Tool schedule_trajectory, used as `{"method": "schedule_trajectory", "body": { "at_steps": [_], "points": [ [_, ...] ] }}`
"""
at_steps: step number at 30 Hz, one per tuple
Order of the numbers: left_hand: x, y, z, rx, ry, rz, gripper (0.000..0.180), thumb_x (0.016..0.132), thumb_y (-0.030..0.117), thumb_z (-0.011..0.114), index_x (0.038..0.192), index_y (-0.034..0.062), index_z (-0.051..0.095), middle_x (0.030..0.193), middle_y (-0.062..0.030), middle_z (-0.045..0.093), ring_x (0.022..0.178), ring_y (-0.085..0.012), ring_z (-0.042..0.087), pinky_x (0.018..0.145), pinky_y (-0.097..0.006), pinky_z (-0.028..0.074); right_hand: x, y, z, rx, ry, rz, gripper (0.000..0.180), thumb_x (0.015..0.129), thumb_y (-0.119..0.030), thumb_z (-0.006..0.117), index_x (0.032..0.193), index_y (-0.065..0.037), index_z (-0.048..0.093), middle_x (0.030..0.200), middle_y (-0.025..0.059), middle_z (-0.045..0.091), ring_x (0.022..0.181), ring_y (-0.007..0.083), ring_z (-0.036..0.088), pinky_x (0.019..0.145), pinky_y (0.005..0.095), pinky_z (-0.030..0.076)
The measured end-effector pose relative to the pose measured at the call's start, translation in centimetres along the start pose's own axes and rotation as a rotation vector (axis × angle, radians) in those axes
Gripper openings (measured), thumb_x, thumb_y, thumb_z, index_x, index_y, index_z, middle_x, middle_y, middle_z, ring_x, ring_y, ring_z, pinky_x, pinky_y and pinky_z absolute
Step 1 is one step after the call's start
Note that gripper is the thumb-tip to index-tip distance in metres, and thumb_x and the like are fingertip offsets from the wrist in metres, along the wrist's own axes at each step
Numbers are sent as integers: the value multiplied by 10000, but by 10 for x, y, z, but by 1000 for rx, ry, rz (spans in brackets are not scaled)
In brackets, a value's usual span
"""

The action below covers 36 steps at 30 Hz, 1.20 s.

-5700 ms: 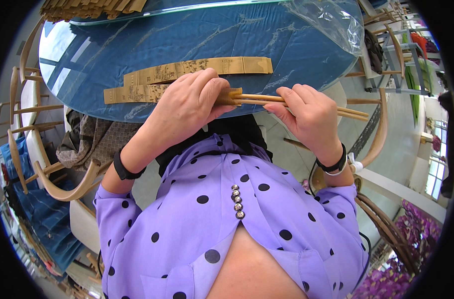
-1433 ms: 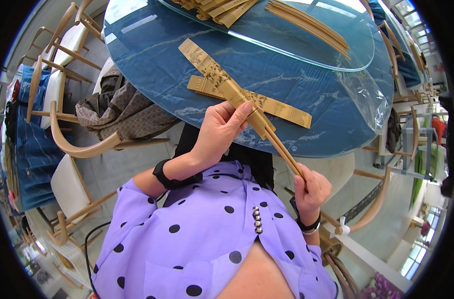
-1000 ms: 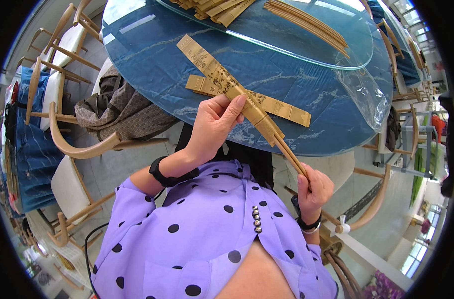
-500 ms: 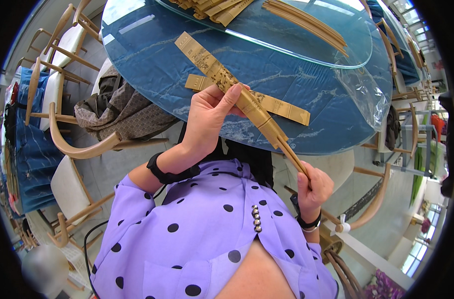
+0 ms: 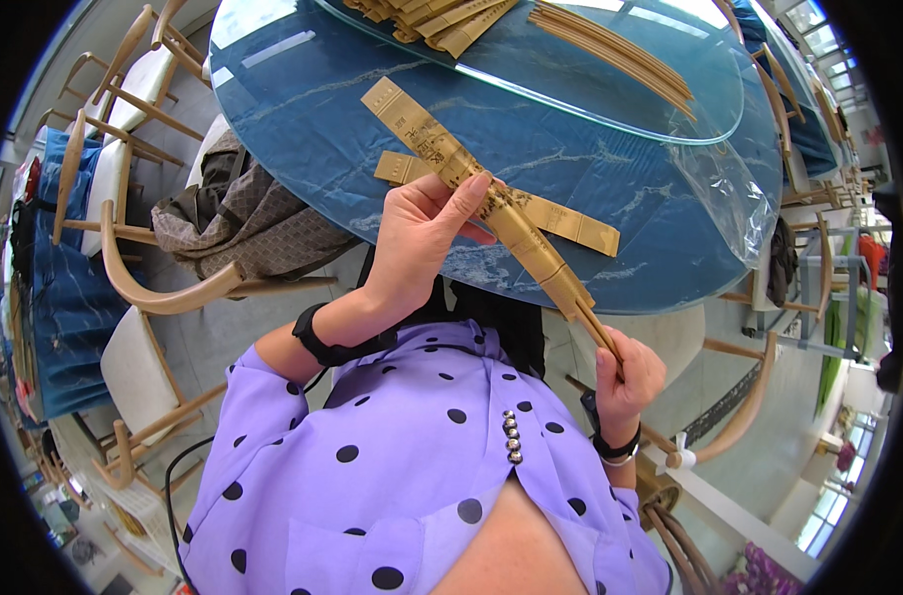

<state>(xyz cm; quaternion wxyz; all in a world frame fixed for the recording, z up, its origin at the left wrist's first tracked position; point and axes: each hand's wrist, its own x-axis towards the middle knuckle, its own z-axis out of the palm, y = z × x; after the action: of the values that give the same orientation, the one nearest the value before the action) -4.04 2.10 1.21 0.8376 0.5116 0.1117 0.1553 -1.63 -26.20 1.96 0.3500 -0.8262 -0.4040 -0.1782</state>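
Slid up the sleeve since half a second ago: left hand, fingers now nearer the upper end, thumb and forefinger pinched on the paper. Barely shifted in that time: right hand, down by the table edge.

Closed in a fist around the bare ends of the chopsticks, that right hand, knuckles toward the camera. Wrapped round the sleeve from below, the left, index finger laid along its top face. Slanting from upper left to lower right, the sleeve: tan paper, long and narrow, dark print along it, far end hanging over the blue tabletop, near end narrowing onto the sticks. Probably a pair in there, though only a thin wooden tip shows between sleeve and fist.

Lying flat on the table beneath, crossing under the held one: a second sleeve of the same tan paper. Farther back, on a glass turntable: a heap of more sleeves at the top edge, and a bundle of bare sticks to their right. Crumpled clear plastic bag at the right of the tabletop.

Black band on each wrist. Purple dotted shirt filling the lower middle. Wooden chair at the left, a brown checked bag on its seat
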Motion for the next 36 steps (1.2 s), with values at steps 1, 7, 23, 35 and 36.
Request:
{"method": "schedule_trajectory", "body": {
  "at_steps": [1, 7, 23, 35, 36],
  "points": [
    [0, -1, -1, 9, -3, 0, 303, 1021, 269, 649, 1060, -20, 731, 975, -92, 752, 822, -134, 716, 682, -268, 603, 1, -1, 0, 2, 3, 4, 219, 933, -177, 737, 1002, 28, 710, 653, 76, 591, 492, 213, 528, 475, 322, 403],
    [-8, -10, 1, 2, -43, -60, 290, 1022, 260, 647, 1055, -16, 731, 986, -99, 752, 825, -140, 718, 677, -280, 601, 2, -2, 9, 28, 30, -7, 210, 919, -183, 751, 979, 13, 705, 685, 90, 635, 512, 232, 564, 491, 325, 436],
    [-3, -6, 4, -34, -2, -30, 278, 1010, 249, 667, 1058, -18, 726, 955, -88, 749, 828, -137, 717, 691, -281, 608, -3, -3, 10, 148, 19, 187, 320, 926, -229, 770, 1098, 10, 646, 606, 29, 438, 485, 128, 392, 468, 267, 327],
    [-1, -9, -5, -32, 64, 38, 265, 1027, 228, 635, 1083, -20, 712, 994, -109, 742, 858, -162, 729, 723, -290, 615, -1, 2, 2, 0, -21, 273, 185, 1039, -128, 559, 1109, 24, 636, 894, 137, 692, 649, 253, 626, 595, 336, 489],
    [-1, -8, -6, -45, 79, 38, 269, 1016, 234, 653, 1064, -23, 717, 983, -109, 744, 856, -160, 728, 736, -292, 617, 4, 3, 4, 0, -31, 270, 167, 1034, -117, 566, 1110, 17, 632, 902, 132, 696, 670, 266, 641, 602, 342, 497]
  ]
}}
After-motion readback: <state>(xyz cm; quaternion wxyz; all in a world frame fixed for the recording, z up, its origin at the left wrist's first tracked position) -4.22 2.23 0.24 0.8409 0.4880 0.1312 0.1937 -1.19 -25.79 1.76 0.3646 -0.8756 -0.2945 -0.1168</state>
